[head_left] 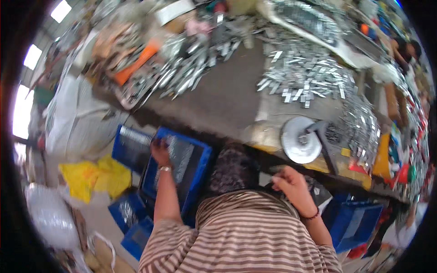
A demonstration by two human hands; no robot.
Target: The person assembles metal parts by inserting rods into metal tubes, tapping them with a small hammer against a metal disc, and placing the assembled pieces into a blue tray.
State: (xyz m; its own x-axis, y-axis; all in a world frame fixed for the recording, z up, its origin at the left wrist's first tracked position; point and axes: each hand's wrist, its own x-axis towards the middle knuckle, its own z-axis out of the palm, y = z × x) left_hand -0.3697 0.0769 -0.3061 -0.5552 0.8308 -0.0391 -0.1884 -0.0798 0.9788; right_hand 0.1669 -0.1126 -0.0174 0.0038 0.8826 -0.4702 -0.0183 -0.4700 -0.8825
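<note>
Left hand (160,154) is at a blue bin (204,157); silver disc (297,144) on table's (227,84) near edge fronts right hand (296,189); all fingers' (289,173) state blurred.

at least 5 blue bins (200,172), 1 pale disc (296,148), 1 beaded bracelet (312,216)

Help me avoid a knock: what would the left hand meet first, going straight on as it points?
Probably the far rim of the larger blue bin at the left hand. Height is hard to judge, so the hand might pass over it; the table lies beyond.
</note>
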